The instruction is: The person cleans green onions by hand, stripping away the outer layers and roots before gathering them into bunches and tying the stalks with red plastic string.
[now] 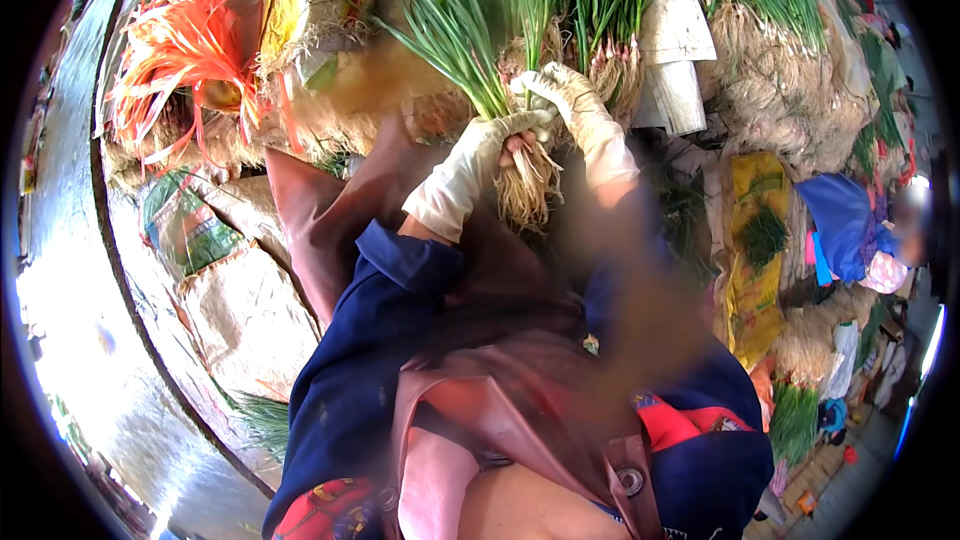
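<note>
Both my hands wear cream-white gloves and meet in front of me, at the upper middle. My left hand (490, 145) is closed around a bunch of spring onions (455, 45); its green leaves fan up to the left. Pale bulbs and tangled roots (528, 190) hang below my fingers. Close beside it on the right, my right hand (570, 100) has its fingers curled in on stems (531, 45) of spring onion just above the left hand. The exact grip of its fingertips is partly hidden.
More spring onions (615, 0) lie behind my hands, with a large rooty heap (780, 80) at the right. Orange plastic strips (185, 50) hang at the upper left. A yellow sack (755, 260) lies to the right. A brown apron (500, 380) covers my lap.
</note>
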